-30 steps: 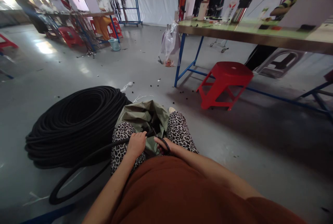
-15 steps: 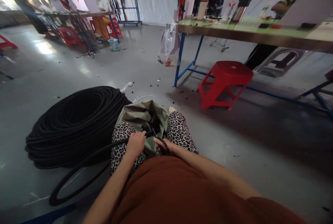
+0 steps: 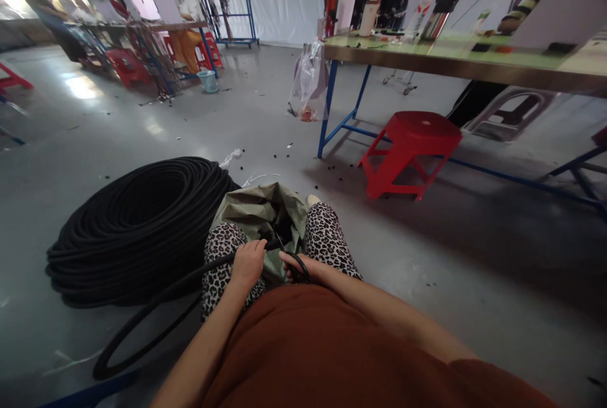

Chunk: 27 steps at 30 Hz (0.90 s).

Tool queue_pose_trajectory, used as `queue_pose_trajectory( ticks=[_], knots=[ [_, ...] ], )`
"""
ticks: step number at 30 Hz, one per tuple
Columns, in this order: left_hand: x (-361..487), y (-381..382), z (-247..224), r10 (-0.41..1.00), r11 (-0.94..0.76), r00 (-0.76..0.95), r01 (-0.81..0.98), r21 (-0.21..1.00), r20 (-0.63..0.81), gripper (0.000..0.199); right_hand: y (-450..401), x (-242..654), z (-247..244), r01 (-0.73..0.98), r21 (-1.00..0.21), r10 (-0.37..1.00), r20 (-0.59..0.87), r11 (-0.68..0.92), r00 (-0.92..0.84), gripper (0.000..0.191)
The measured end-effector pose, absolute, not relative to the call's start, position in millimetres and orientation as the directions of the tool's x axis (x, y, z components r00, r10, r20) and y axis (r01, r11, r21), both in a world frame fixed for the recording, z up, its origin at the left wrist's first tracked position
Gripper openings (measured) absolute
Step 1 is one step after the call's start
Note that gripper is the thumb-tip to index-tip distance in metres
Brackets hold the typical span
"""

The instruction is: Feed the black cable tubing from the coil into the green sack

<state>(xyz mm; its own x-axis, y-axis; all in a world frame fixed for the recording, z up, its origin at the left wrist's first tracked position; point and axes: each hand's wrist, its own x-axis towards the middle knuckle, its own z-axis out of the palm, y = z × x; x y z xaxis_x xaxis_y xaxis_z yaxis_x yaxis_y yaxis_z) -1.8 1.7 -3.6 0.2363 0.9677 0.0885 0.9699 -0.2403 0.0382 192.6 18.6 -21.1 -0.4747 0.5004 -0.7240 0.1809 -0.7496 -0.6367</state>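
Gripping black cord (image 3: 219,262) in left hand (image 3: 248,265), scissors (image 3: 298,266) in right hand (image 3: 294,264)

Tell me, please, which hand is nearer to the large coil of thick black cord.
Left. The left hand, gripping a length of black cord, is right of the coil; the right hand, holding black-handled scissors, is farther right, beyond the left hand.

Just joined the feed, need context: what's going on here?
A seated person's left hand grips a thick black cord that loops from a big coil on the floor. The right hand holds scissors, blades by the cord's end, above an open green sack between the knees.
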Motion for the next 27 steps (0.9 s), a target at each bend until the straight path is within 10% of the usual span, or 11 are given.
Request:
queue_pose_trajectory(
  ticks=[27],
  knots=[
    [-3.5, 1.9, -6.7, 0.961, -0.271, 0.269, 0.962, 0.025, 0.058, 0.037, 18.9, 191.7, -11.3, 0.326, -0.722, 0.629, -0.692, -0.61, -0.355, 0.049]
  ],
)
